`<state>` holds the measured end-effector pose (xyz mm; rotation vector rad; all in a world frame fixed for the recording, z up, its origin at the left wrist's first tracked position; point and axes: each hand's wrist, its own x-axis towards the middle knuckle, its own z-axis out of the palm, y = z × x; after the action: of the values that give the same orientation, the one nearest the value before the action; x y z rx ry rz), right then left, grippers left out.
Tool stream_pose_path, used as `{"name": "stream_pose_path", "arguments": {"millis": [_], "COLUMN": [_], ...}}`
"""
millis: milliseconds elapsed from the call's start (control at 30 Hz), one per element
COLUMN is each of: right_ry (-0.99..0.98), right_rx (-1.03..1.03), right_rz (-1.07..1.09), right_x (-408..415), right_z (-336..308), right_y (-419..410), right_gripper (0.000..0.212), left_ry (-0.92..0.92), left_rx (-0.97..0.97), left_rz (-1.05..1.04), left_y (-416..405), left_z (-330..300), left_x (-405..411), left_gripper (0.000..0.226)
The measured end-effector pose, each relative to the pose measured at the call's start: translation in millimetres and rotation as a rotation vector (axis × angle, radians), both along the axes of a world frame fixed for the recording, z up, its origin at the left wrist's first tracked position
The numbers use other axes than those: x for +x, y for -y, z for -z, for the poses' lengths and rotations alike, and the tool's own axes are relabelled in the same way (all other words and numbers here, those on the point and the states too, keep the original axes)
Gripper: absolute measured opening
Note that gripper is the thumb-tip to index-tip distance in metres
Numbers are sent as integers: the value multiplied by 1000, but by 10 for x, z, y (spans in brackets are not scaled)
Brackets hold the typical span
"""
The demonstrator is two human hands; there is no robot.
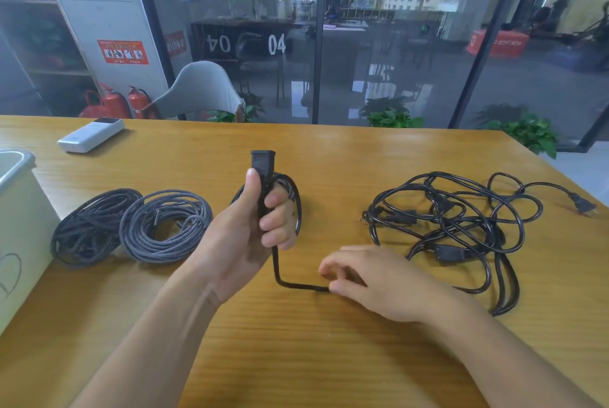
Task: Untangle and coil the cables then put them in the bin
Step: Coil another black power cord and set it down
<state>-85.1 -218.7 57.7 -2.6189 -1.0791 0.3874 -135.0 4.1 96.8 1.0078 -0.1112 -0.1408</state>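
A wooden table (329,358) fills the near view. On it the right hand (369,279) pinches a black cord (296,285) low against the wood, while the left hand (250,229) is wrapped round the same cord just under its plug (262,160), held upright. This looks like the start of coiling this cord; next the right hand must likely feed slack up in even loops. Whether the cord runs on into the tangle (461,226) at right is hidden under the right hand. A loop (293,196) behind the left fingers is hard to place. Two coils (131,226) lie left, beside the bin (19,210), which is cut off. Farther back a white box (90,134) sits before glass walls.
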Motion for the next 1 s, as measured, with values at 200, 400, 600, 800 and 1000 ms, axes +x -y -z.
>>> {"name": "stream_pose_path", "arguments": {"millis": [200,400,600,800,1000], "right_ry": [50,351,-178,-863,-506], "right_rx": [-257,0,789,1190,1197], "right_rz": [109,551,646,539,563], "right_x": [-77,99,173,-20,-191], "right_z": [-220,-164,-131,-287,-193], "right_y": [255,232,185,23,-101], "right_gripper": [21,33,35,22,35], "left_ry": [-29,-32,-26,-11,18], "left_rx": [-25,137,436,532,596], "left_rz": [19,105,150,33,-73], "left_y": [8,76,395,537,595], "left_z": [6,69,246,350,390], "left_x": [-22,-10,-5,24,39], "left_gripper": [48,50,47,50,51]}}
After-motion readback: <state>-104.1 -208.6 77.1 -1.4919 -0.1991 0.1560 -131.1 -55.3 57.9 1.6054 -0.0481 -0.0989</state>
